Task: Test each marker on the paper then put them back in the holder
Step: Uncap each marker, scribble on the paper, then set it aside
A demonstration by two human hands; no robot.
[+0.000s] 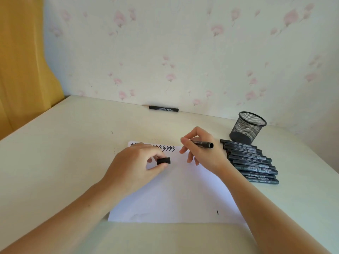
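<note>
On the cream bench (55, 143) our left hand (132, 167) rests on the paper (174, 195), its grip pinching a black cap (163, 160) between thumb and fingers. Right of it, our right hand (201, 151) grips an uncapped marker (202, 144), tip probably touching the paper, though fingers hide it. Farther right lies a row of markers (251, 161) beside the mesh holder (247, 127). One lone marker (163, 108) lies at the far wall.

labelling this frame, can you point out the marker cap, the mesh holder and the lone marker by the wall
marker cap (163, 160): head view, middle of the cap pinched by the left hand (135, 165).
mesh holder (247, 128): head view, its mesh side wall.
lone marker (163, 108): head view, middle of its barrel.
</note>
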